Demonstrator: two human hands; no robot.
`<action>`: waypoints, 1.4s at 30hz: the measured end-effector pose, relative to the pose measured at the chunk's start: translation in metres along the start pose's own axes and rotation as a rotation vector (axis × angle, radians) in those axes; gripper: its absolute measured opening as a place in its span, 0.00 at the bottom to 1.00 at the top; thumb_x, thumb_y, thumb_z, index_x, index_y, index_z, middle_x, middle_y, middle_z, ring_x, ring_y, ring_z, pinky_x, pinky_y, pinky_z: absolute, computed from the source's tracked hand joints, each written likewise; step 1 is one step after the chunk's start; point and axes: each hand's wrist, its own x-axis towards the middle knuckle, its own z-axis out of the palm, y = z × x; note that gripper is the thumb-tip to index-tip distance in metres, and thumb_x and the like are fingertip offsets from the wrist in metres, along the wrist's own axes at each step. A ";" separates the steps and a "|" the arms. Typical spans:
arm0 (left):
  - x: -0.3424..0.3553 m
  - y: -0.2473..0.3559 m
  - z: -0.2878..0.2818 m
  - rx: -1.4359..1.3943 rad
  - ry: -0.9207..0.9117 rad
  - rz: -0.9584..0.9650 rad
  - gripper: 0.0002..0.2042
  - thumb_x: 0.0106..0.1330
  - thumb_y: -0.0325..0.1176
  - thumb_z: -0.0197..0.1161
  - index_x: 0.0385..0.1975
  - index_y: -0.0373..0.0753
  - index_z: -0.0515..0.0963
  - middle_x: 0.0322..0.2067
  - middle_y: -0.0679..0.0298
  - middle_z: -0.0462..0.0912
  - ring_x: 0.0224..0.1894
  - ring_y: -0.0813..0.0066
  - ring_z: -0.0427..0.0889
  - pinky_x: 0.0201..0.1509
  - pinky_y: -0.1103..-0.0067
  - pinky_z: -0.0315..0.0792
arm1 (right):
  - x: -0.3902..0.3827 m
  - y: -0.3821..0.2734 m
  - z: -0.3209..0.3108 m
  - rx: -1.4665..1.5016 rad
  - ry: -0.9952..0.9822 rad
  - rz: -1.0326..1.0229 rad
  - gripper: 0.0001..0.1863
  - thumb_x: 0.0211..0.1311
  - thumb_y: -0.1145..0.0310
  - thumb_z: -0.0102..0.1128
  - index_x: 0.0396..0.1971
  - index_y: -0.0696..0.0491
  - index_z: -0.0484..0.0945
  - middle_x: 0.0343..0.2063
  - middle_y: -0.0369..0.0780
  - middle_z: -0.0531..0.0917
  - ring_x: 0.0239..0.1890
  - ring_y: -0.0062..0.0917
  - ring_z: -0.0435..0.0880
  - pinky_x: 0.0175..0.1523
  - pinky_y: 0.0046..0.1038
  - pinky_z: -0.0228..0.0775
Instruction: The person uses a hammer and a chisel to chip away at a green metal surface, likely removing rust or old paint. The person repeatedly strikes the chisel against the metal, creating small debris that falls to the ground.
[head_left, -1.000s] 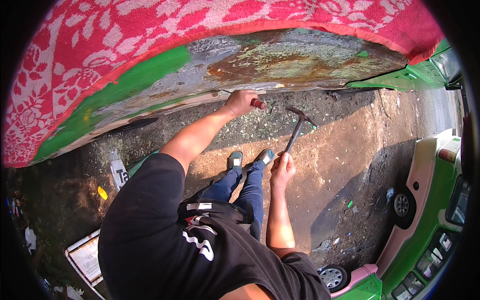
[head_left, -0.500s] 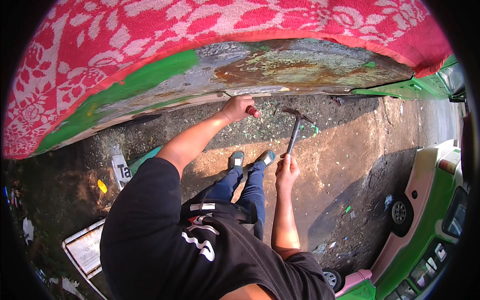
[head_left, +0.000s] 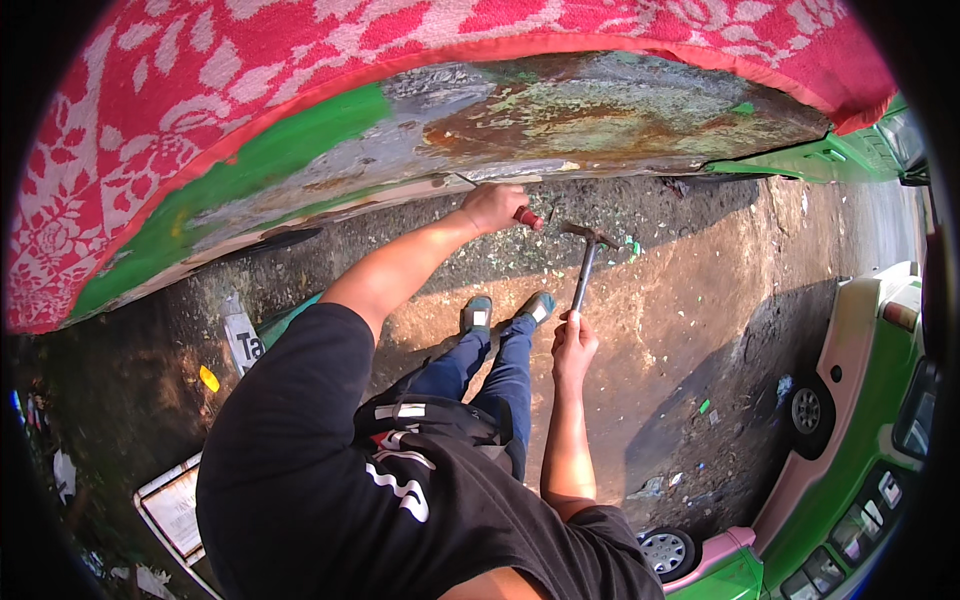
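My left hand [head_left: 492, 206] is closed round a screwdriver [head_left: 530, 218] with a red handle, whose butt sticks out to the right. Its thin metal shaft points left against the lower edge of a vehicle's body panel [head_left: 620, 118]; the very tip is too small to make out. The panel is green at the left, with bare grey, rust and flaked paint toward the middle. In my right hand [head_left: 574, 350] is a hammer [head_left: 584, 275], gripped low on its shaft. The hammer's head is just right of the screwdriver's butt, apart from it.
A red and white floral cloth [head_left: 300, 60] drapes over the panel's top. Paint flakes litter the dirt ground [head_left: 700, 270] below. A green and pink car [head_left: 850, 370] stands at the right. A framed board [head_left: 172, 512] and a white sign [head_left: 243, 340] lie at the left.
My left hand and the screwdriver have shifted slightly right along the panel's edge. The hammer's head has come a little nearer the red handle. The view has also shifted slightly.
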 end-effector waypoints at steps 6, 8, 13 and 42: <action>0.013 0.001 0.005 0.047 -0.046 -0.084 0.07 0.53 0.35 0.65 0.23 0.41 0.74 0.28 0.61 0.79 0.33 0.55 0.81 0.35 0.63 0.75 | -0.001 0.018 0.025 0.348 0.109 -0.045 0.17 0.74 0.57 0.48 0.29 0.54 0.72 0.13 0.27 0.63 0.13 0.09 0.59 0.17 0.16 0.48; 0.014 -0.001 0.007 0.049 -0.058 -0.095 0.07 0.53 0.35 0.65 0.24 0.41 0.74 0.29 0.61 0.79 0.33 0.54 0.81 0.35 0.63 0.75 | 0.007 0.031 0.035 0.086 0.049 -0.037 0.17 0.75 0.57 0.46 0.29 0.53 0.71 0.12 0.26 0.61 0.12 0.09 0.56 0.16 0.17 0.45; 0.014 -0.003 0.007 0.050 -0.070 -0.116 0.06 0.51 0.33 0.65 0.24 0.42 0.74 0.29 0.61 0.79 0.34 0.56 0.81 0.36 0.64 0.75 | 0.012 0.006 0.032 0.386 0.116 -0.089 0.17 0.73 0.55 0.50 0.27 0.52 0.72 0.12 0.27 0.62 0.10 0.09 0.55 0.14 0.17 0.44; -0.006 0.002 0.004 0.024 -0.030 -0.060 0.08 0.50 0.33 0.66 0.23 0.41 0.73 0.27 0.62 0.75 0.31 0.56 0.80 0.32 0.64 0.72 | 0.016 -0.002 -0.001 0.035 -0.085 0.164 0.16 0.73 0.58 0.49 0.29 0.53 0.74 0.12 0.26 0.61 0.11 0.09 0.56 0.15 0.17 0.44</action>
